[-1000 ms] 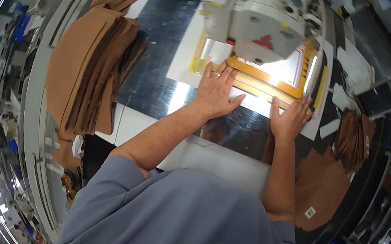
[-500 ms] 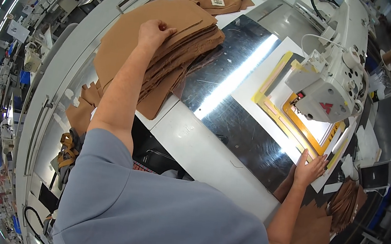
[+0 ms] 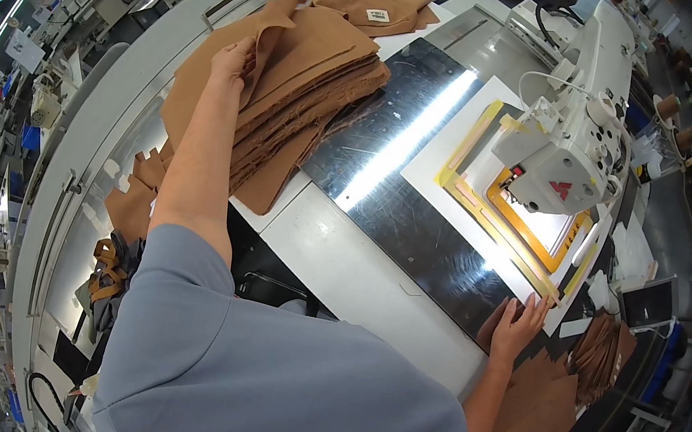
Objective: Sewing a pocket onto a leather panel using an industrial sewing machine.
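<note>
My left hand is closed on the top brown fabric piece of a thick stack of brown cut pieces at the far left of the table, and lifts its edge. My right hand rests with fingers spread on the near corner of the yellow frame template, which lies on a white plate under the white sewing machine head. A dark shiny metal table plate lies between the stack and the frame.
A second brown pile with a white label lies behind the stack. More brown pieces and a fanned bundle sit at the right near my right arm. Thread cones stand behind the machine. Fabric scraps hang at the left edge.
My left hand left the frame, reached over to the brown stack and now grips and lifts its top piece. My right hand has stayed on the frame's corner.
</note>
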Demonstrator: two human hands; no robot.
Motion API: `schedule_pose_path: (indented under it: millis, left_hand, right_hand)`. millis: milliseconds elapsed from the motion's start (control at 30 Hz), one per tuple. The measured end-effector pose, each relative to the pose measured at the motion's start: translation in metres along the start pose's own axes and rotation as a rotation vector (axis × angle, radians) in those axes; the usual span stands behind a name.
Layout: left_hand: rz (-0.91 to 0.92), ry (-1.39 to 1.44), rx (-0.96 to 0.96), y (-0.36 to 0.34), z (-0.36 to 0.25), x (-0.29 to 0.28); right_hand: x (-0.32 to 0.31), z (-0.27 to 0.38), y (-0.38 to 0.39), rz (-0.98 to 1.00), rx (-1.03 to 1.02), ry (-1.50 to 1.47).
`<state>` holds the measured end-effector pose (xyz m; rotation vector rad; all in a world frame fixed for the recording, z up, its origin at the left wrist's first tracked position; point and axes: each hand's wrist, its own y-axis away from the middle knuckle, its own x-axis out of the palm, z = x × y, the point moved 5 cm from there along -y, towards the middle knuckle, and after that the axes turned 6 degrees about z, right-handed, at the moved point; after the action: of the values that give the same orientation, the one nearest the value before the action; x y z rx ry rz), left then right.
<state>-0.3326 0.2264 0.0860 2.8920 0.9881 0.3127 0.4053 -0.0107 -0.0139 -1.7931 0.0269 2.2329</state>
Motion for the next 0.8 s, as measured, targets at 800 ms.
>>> schedule_pose_path:
  millis: [800]
  left_hand:
    - [1.833,-0.846,0.496,0.486,0.167,0.212]
  right_hand:
    - [-0.066,0.001,0.06,0.173,0.162,-0.774]
